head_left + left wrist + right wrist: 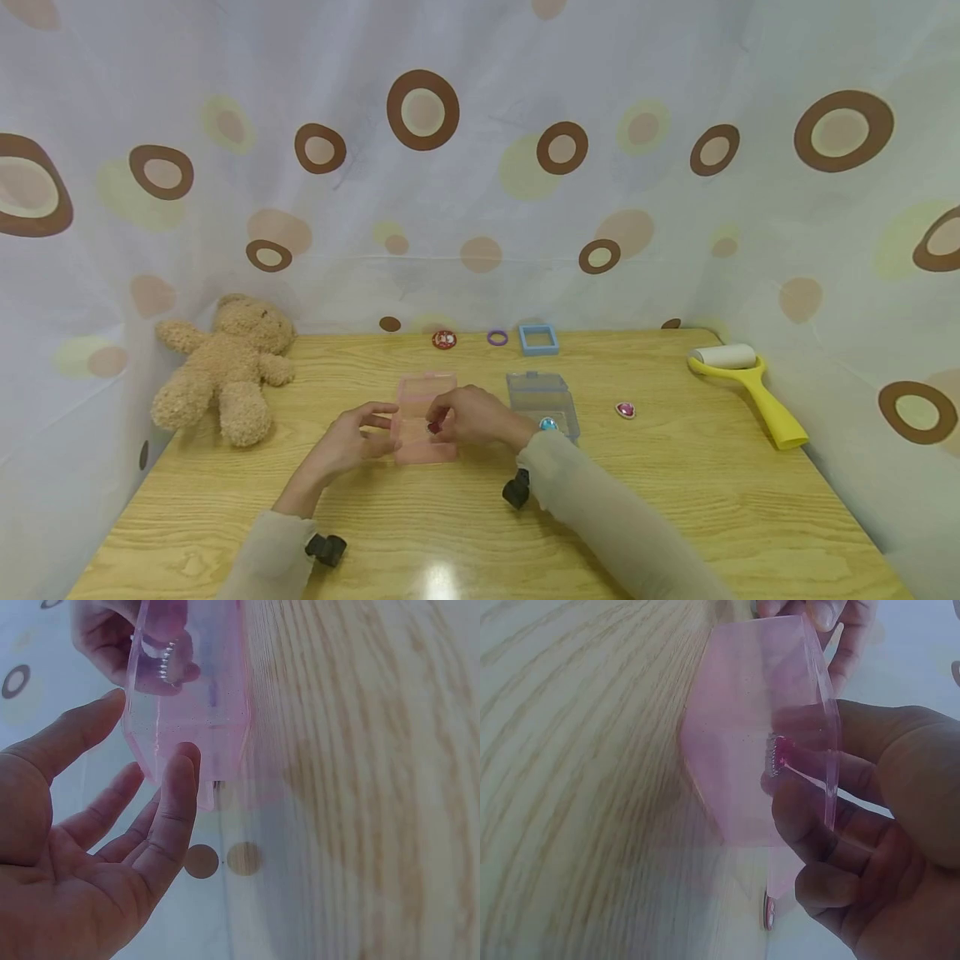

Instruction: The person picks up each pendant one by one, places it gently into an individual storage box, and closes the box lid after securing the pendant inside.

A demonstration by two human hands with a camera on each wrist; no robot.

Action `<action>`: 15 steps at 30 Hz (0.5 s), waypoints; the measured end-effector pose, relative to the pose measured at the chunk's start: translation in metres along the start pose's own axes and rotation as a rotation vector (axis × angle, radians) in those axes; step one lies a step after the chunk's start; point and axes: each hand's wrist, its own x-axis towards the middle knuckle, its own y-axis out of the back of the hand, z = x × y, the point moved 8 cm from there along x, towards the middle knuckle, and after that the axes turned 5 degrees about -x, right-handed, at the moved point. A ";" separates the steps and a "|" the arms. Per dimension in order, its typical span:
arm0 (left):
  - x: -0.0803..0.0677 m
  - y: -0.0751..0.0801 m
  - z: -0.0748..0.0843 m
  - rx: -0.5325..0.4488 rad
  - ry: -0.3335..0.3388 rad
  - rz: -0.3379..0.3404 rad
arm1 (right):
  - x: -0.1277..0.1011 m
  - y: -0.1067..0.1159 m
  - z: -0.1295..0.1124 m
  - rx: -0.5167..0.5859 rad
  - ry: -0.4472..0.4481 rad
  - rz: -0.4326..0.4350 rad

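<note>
On the table a pink see-through box stands with its lid up toward the back. My right hand reaches into it and pinches a dark pink gem with a beaded silver edge, seen through the box wall in the right wrist view. At the box's left side is my left hand, its fingers spread and relaxed, fingertips right at the wall. A blue-grey see-through box sits open beside my right wrist, with a round light-blue gem partly hidden by the sleeve.
A pink heart gem lies right of the boxes. Behind them are a red round badge, a purple ring and a blue square frame. A teddy bear sits left, a yellow-handled lint roller lies right.
</note>
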 end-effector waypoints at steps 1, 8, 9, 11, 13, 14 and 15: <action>0.000 0.000 0.000 -0.001 -0.001 0.000 | 0.001 0.000 0.000 -0.002 -0.007 -0.007; 0.000 0.001 0.000 -0.003 -0.006 -0.005 | 0.006 -0.003 0.000 -0.035 -0.026 -0.044; 0.000 0.001 0.000 -0.004 -0.006 -0.006 | 0.006 -0.003 -0.001 -0.035 -0.026 -0.048; 0.000 0.001 0.000 -0.010 -0.006 -0.010 | 0.006 -0.002 -0.002 -0.042 -0.030 -0.056; 0.000 0.000 -0.001 -0.016 -0.008 -0.013 | 0.006 -0.003 -0.002 -0.050 -0.033 -0.067; 0.000 0.000 -0.001 -0.021 -0.008 -0.012 | 0.007 -0.003 -0.002 -0.055 -0.034 -0.073; 0.001 0.000 -0.002 -0.023 -0.009 -0.012 | 0.007 -0.003 -0.002 -0.060 -0.035 -0.077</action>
